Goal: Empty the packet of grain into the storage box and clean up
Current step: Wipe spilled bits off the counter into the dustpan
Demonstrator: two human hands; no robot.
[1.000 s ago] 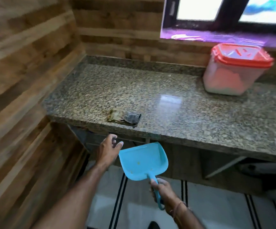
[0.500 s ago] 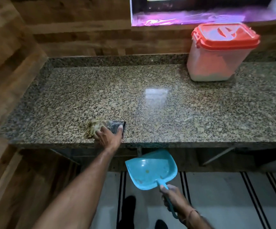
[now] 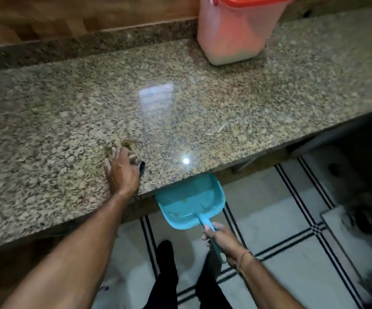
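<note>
L hand (image 3: 122, 173) flat on cloth (image 3: 141, 167) on counter (image 3: 225, 103); R hand (image 3: 221, 240) grips dustpan (image 3: 190, 197) handle (pan below edge).

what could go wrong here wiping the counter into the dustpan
The dustpan is held under the edge to the right of the left hand and cloth, so a wipe straight back could drop crumbs onto the floor. The speckled countertop may also hide leftover grains.

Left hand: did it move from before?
Yes. The left hand rose from below the front edge of the granite countertop onto it, and now presses the cloth.
</note>
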